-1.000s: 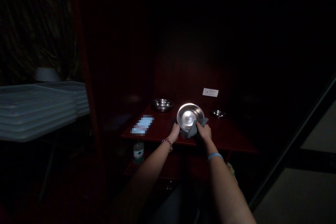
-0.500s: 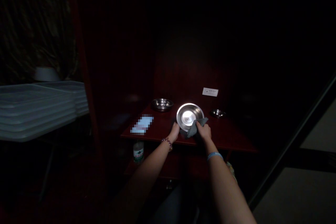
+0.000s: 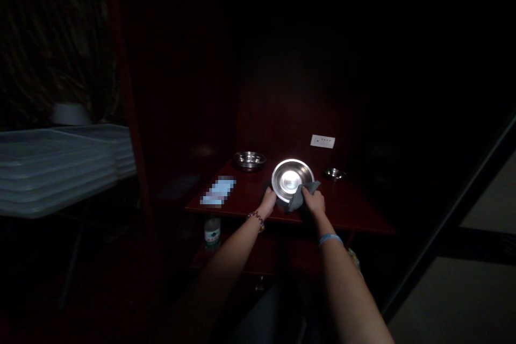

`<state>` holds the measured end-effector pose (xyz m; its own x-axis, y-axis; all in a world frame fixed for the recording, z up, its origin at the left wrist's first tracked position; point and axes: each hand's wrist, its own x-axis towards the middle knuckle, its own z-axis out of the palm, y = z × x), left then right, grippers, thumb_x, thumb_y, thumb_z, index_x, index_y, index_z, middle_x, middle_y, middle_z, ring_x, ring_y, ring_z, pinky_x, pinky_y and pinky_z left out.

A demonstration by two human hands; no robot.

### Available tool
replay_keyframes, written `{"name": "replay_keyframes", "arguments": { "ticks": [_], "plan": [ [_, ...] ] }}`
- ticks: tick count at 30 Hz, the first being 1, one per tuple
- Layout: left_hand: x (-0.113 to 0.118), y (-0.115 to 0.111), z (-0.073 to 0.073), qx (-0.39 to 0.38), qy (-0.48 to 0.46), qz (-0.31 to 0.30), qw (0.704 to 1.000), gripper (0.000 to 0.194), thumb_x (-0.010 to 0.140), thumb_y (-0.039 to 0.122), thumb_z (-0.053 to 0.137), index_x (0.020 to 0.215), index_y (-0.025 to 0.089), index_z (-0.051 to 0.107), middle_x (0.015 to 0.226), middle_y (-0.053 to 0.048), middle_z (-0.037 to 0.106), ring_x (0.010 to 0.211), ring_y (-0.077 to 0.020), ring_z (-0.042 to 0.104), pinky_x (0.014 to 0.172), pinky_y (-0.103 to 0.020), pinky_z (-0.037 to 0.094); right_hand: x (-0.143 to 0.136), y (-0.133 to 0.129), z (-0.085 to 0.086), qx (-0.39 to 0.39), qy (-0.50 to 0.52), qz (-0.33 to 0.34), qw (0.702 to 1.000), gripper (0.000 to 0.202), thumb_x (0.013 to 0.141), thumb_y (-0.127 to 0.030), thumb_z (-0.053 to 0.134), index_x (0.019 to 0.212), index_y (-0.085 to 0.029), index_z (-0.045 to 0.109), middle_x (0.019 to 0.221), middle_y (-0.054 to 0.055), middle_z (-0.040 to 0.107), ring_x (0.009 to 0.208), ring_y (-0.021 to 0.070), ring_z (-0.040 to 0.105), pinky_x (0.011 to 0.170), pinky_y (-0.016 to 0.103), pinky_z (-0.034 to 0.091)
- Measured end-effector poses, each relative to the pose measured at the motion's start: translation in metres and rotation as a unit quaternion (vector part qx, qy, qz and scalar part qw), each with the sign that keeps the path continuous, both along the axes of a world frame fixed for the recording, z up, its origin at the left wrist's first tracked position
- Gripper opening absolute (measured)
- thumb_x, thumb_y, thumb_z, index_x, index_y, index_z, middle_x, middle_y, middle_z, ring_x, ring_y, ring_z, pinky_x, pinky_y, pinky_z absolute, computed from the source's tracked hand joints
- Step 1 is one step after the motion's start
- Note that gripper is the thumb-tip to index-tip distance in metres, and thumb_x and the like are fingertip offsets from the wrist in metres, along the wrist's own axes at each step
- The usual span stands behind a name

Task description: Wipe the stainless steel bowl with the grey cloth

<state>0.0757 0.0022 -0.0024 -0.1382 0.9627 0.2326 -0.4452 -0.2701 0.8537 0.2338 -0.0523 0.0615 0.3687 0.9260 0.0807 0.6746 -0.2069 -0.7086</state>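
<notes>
A shiny metal bowl (image 3: 285, 174) is tilted toward me above the front part of a dark red shelf (image 3: 350, 209). My left hand (image 3: 268, 203) grips it at the lower left rim, its fingers partly hidden behind the bowl. On the lower right side, my right hand (image 3: 314, 201) pinches a grey cloth (image 3: 297, 199) against the rim and the inside. More of the cloth shows under the bowl. Behind and to the left sits a stack of metal bowls (image 3: 249, 161); a small metal dish (image 3: 334, 174) lies to the right.
A blurred-out bright rectangle (image 3: 219, 192) lies on the shelf's left. Below it stands a bottle with a green label (image 3: 212, 235). A white socket plate (image 3: 323, 141) is on the back wall. Stacked translucent trays (image 3: 56, 166) stand at far left, a dark upright panel between.
The bowl has shifted very slightly to the right, along with the cloth and my right hand. Both hands keep their hold.
</notes>
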Motion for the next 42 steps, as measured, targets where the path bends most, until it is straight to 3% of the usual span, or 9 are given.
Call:
{"name": "replay_keyframes", "arguments": {
  "ticks": [12,29,42],
  "plan": [
    [0.0008,-0.0014,0.0013,-0.005,-0.002,-0.006,1.0,0.033,0.076,0.036,0.076,0.101,0.015,0.07,0.107,-0.012,0.075,0.111,-0.025,0.065,0.105,-0.041,0.045,0.0008,0.0015,-0.0014,-0.005,0.001,0.003,1.0,0.059,0.095,-0.054,0.046,0.122,-0.006,0.067,0.119,0.024,0.068,0.117,0.0313,0.064,0.096,0.034,0.05],
    [0.0006,-0.0035,0.0031,0.02,-0.007,0.013,1.0,0.033,0.078,0.029,0.073,0.108,0.015,0.069,0.121,-0.013,0.071,0.115,-0.0251,0.063,0.108,-0.042,0.044,-0.0015,0.0009,-0.0028,0.005,-0.004,0.005,1.0,0.057,0.094,-0.056,0.046,0.121,-0.011,0.068,0.121,0.021,0.068,0.119,0.0303,0.063,0.098,0.036,0.05],
    [0.001,-0.0081,0.0068,-0.003,-0.02,0.006,1.0,0.031,0.078,0.029,0.072,0.105,0.014,0.07,0.118,-0.015,0.072,0.117,-0.0277,0.063,0.109,-0.043,0.043,-0.0011,0.0008,-0.003,0.005,-0.003,0.008,1.0,0.062,0.095,-0.058,0.044,0.123,-0.006,0.066,0.121,0.023,0.067,0.121,0.03,0.062,0.099,0.033,0.049]
  ]
}}
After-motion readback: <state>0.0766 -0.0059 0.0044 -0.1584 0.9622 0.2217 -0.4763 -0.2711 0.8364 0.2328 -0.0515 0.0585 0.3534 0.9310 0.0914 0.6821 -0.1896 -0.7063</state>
